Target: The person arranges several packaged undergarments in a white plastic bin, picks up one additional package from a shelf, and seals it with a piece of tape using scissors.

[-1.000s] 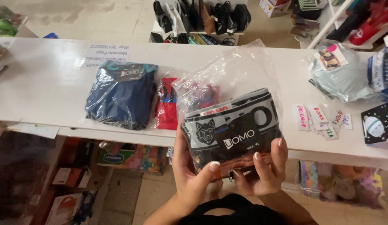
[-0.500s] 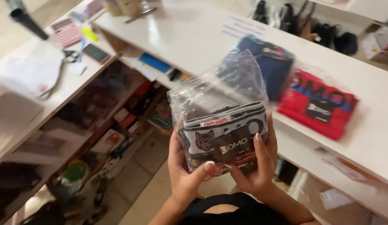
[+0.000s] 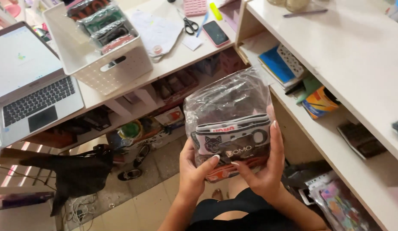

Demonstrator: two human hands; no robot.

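Both hands grip one clear plastic packet (image 3: 228,122) of folded dark garments with a grey-and-black waistband, held in the air above the floor, between two tabletops. The left hand (image 3: 194,173) is clamped on its lower left corner, the right hand (image 3: 262,171) closed around its right edge. On the left tabletop (image 3: 164,64) stand one open laptop (image 3: 32,85), one white perforated basket (image 3: 105,51), one pair of scissors (image 3: 190,25), one phone (image 3: 215,33) and one pink calculator (image 3: 194,6).

Glossy, crinkled clear plastic bag (image 3: 227,102) around folded cloth underwear (image 3: 233,141); matt white perforated plastic basket (image 3: 113,64)
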